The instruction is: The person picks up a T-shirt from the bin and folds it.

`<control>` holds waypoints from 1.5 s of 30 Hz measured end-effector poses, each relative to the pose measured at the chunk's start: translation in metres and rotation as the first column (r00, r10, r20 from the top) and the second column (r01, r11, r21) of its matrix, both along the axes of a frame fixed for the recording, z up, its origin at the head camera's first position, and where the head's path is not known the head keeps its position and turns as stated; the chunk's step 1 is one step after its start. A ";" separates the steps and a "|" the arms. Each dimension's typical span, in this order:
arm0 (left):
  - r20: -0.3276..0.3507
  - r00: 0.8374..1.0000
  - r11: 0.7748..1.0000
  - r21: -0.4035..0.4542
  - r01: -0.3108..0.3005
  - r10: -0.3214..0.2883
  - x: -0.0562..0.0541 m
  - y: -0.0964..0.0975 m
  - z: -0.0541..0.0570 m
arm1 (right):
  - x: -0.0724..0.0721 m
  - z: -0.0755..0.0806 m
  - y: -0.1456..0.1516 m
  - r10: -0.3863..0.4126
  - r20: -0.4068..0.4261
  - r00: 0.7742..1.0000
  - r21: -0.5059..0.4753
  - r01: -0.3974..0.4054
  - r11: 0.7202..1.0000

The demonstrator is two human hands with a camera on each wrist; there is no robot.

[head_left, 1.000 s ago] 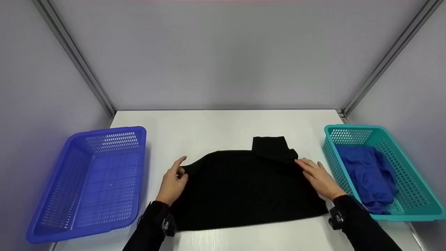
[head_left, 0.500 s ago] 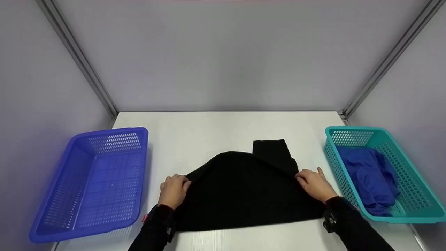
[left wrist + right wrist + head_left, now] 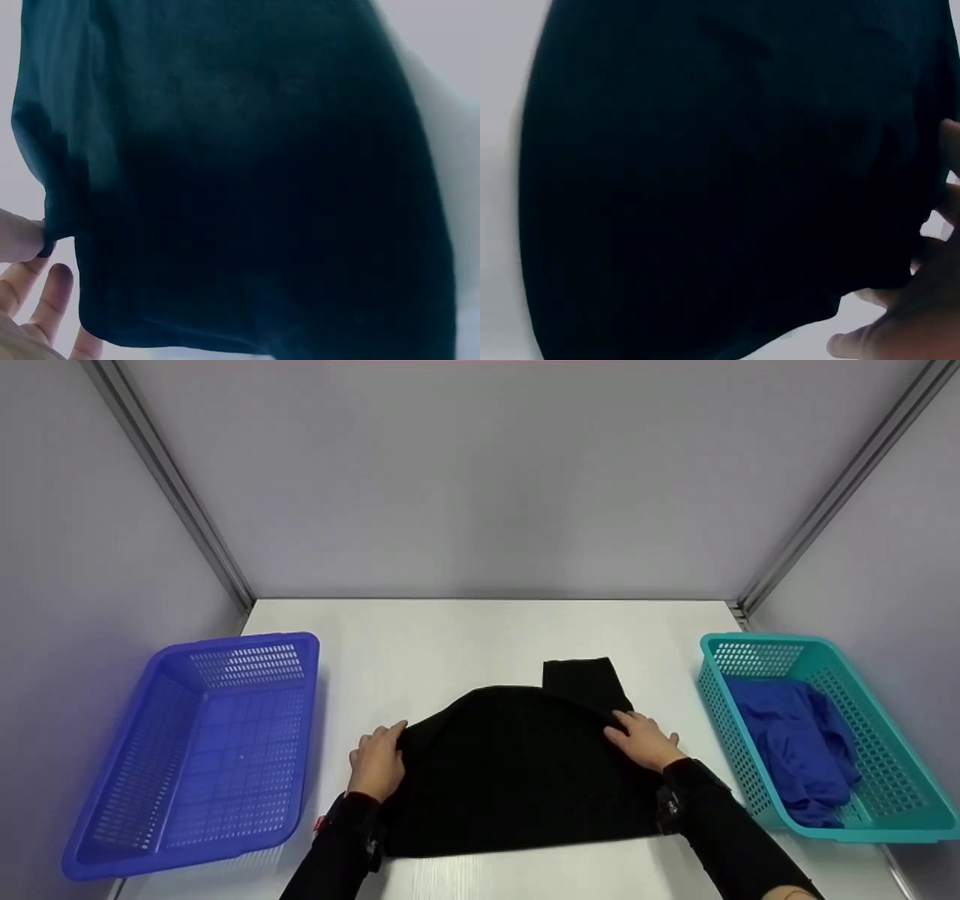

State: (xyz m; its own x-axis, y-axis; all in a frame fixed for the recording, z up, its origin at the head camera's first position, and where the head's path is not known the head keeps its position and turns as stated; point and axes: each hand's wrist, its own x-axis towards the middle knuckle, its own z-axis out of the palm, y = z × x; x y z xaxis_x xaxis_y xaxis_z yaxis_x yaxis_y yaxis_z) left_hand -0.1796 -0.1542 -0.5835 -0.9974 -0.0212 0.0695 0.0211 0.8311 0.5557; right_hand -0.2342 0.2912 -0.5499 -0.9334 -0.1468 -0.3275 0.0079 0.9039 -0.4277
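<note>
A black garment [image 3: 517,772] lies folded on the white table, its far edge curved. From that edge a short, flat, sleeve-like strip [image 3: 581,679] sticks out toward the back. My left hand [image 3: 377,765] is at the garment's left edge; in the left wrist view its thumb [image 3: 19,236] and a finger pinch a corner of the fabric, the other fingers being spread below. My right hand [image 3: 643,741] grips the upper right edge, close to the base of the strip. In the right wrist view the dark fabric fills most of the picture and the fingers [image 3: 874,296] show only partly.
On the left stands a blue plastic basket [image 3: 191,844] with nothing in it. A teal basket [image 3: 877,834] on the right holds a crumpled blue garment [image 3: 795,746]. Grey panels [image 3: 495,480] enclose the white table [image 3: 420,641] at the back and sides.
My right hand has moved inward to the left, bringing the garment's right edge along. My left hand has come down onto the left edge. The strip, bunched earlier, now lies flatter.
</note>
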 end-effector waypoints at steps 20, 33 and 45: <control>-0.177 0.984 0.961 0.264 0.078 -0.031 -0.001 0.002 0.011 | -0.006 -0.004 -0.003 -0.100 -0.347 0.933 -0.285 -0.003 0.958; -0.221 0.975 0.944 0.314 0.105 -0.035 0.003 0.002 0.015 | 0.015 -0.007 -0.003 -0.136 -0.454 0.881 -0.378 -0.052 0.924; -0.123 0.987 0.989 0.095 0.114 -0.102 0.013 0.002 0.007 | 0.023 -0.017 -0.007 -0.093 -0.162 0.982 -0.358 0.030 0.933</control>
